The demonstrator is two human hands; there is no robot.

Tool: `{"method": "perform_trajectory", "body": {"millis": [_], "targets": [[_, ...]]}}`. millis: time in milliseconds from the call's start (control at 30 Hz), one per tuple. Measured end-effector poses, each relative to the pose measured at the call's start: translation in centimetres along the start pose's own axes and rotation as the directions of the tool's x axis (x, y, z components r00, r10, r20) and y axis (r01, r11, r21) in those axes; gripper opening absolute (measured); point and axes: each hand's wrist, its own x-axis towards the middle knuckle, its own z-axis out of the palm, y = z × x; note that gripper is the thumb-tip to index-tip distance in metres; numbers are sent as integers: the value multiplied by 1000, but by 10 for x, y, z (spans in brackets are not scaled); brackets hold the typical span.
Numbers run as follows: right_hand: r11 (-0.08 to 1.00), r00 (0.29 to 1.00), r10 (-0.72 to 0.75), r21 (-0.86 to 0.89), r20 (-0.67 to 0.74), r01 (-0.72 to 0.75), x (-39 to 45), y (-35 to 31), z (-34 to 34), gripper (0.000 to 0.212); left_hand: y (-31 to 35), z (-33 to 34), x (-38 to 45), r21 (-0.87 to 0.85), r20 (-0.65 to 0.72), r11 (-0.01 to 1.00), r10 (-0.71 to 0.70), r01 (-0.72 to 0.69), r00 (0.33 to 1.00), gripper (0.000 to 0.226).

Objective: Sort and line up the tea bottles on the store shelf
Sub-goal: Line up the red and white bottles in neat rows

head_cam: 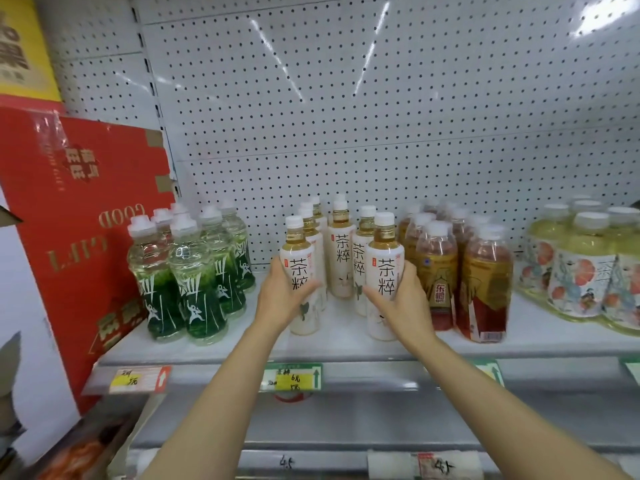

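Several white-labelled tea bottles with white caps stand mid-shelf in loose rows. My left hand (281,299) grips the front-left white tea bottle (300,268) around its label. My right hand (403,301) grips the front-right white tea bottle (385,268) the same way. Both bottles stand upright near the front of the white shelf (346,344). More of the same bottles (341,247) stand behind them, partly hidden.
Green-labelled clear bottles (194,271) stand to the left, brown-red tea bottles (481,282) just right of my right hand, and yellow floral-labelled bottles (585,268) at far right. A red gift box (86,216) leans at the left. Price tags (294,375) line the shelf edge.
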Motion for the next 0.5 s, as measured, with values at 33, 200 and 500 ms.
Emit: {"method": "perform_trajectory", "body": {"millis": [33,200,500], "targets": [[1000,1000,-16,13,-2,16,-3,0,0,70,3,0,-4,11,-49,1000,-4,4,999,85],[985,993,-119,128,-15,120,-18,-20,-1,77,52,1,-52,-130,-319,949,235,-288,918,80],[933,896,-345,205,281,295,-33,-47,5,77,64,-23,-79,-660,-146,730,110,-180,983,44]]}}
